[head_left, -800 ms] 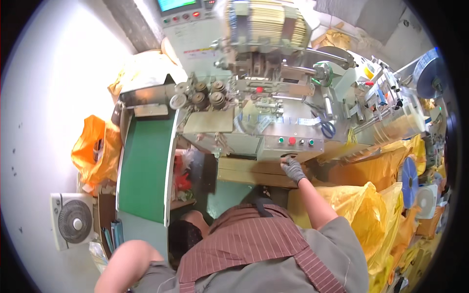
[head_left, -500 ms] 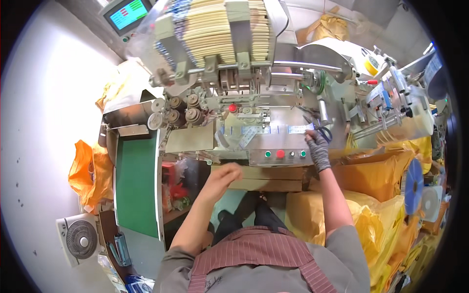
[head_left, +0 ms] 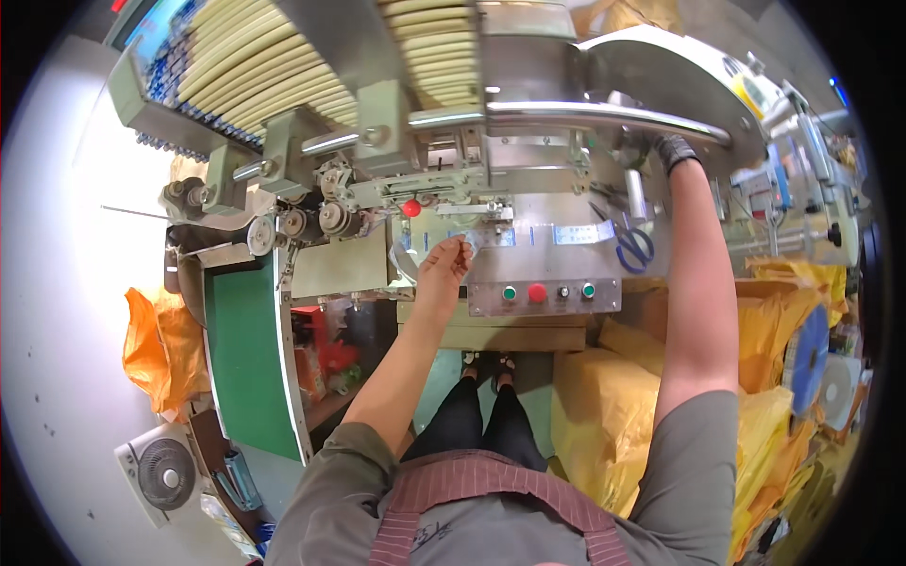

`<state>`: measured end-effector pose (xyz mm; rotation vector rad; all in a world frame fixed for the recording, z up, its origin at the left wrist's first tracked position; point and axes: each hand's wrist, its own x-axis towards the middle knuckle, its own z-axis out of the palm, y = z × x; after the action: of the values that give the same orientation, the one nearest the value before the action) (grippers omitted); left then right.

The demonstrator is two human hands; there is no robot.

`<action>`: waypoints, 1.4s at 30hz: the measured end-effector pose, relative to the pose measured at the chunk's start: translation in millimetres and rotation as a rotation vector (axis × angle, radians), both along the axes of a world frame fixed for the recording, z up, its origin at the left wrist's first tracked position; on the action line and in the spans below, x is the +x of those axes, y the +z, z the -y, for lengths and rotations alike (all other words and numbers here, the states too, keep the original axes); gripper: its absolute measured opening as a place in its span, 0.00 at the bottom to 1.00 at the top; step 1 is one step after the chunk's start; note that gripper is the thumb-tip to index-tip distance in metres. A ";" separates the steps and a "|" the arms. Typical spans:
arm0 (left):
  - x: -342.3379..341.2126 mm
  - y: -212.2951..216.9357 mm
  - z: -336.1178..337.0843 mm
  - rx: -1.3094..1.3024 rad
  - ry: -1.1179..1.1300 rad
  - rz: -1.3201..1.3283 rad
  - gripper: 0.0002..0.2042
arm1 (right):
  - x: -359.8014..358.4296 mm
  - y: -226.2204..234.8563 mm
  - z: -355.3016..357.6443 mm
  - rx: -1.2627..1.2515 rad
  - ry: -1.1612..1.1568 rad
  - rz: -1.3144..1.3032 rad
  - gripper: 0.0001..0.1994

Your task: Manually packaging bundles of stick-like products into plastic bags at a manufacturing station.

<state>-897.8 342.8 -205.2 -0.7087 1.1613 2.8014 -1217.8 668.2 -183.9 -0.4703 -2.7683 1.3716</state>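
Note:
My left hand is over the metal machine bed, its bare fingers pinched together at a piece of clear film. My right hand, in a grey striped fingerless glove, reaches far forward under a shiny metal bar, beside the rollers. Its fingers are hidden there. A printed film strip lies flat on the bed between my hands. Dark blue-handled scissors lie right of the strip, below my right wrist.
A stack of pale sticks fills the hopper above the machine. Push buttons line the bed's front edge. A green conveyor belt runs at left, with an orange bag beside it. Yellow bags crowd the right.
My right hand has left the strip and scissors and reached forward to the rollers. My left hand has moved up onto the bed, to the clear film. The view has shifted closer to the machine.

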 end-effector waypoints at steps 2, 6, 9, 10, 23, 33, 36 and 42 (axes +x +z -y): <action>3.4 -9.5 4.8 -0.019 0.025 0.021 0.10 | 13.9 18.4 6.0 0.163 0.134 -0.106 0.28; 14.5 -19.2 0.0 -0.027 -0.035 -0.005 0.09 | 60.6 59.1 -10.4 0.508 0.360 -0.316 0.20; 14.6 -9.4 -7.1 -0.005 -0.014 0.045 0.09 | 92.3 103.7 14.4 0.773 0.507 -0.463 0.14; 12.3 -7.8 -8.0 0.017 -0.012 0.037 0.09 | 103.9 101.4 23.2 0.784 0.508 -0.464 0.14; 61.5 -14.2 32.3 -0.019 -0.044 0.121 0.10 | 128.3 108.0 67.3 -0.021 0.160 -0.554 0.17; 95.5 -26.9 1.4 -0.206 -0.321 0.357 0.09 | 172.7 66.8 101.1 0.075 -0.031 -0.750 0.20; 58.7 -23.7 -15.6 -0.287 -0.455 0.181 0.09 | 215.1 -72.5 30.9 -0.439 -0.416 -0.518 0.17; 20.3 -6.6 -4.5 -0.274 -0.394 0.158 0.10 | 221.1 -122.4 27.7 -0.607 -0.383 0.220 0.11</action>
<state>-877.5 347.3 -211.9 -0.6192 1.4813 2.2523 -996.7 640.5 -306.3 -1.1530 -2.1640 2.1196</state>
